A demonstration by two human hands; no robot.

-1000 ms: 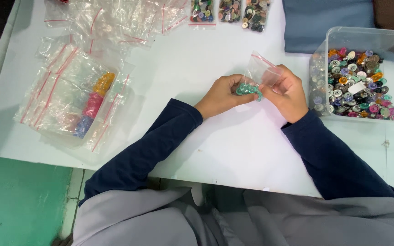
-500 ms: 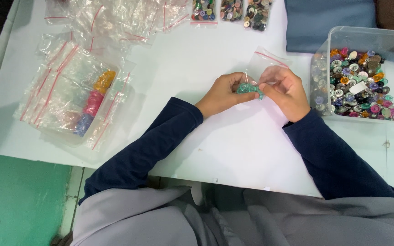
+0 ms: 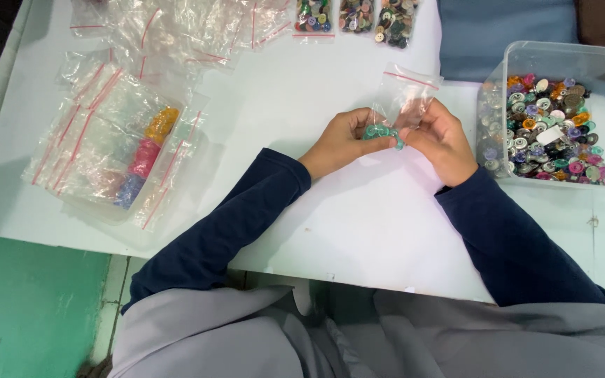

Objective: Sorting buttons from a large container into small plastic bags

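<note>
Green buttons [image 3: 379, 133]: pinched between both hands above the white table [image 3: 358, 231], at mid-table. Left hand [image 3: 341, 142] grasps the buttons. Right hand [image 3: 442, 140] grips a small clear bag [image 3: 404, 98] with a red strip. Clear tub [image 3: 561, 59] of mixed buttons just right; heap of empty bags [image 3: 106, 140] well left.

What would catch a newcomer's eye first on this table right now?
Probably the clear tub at the right edge, heaped with multicoloured buttons. Next, at centre, the left hand and right hand meet over a small clear bag and a pinch of green buttons.
</note>
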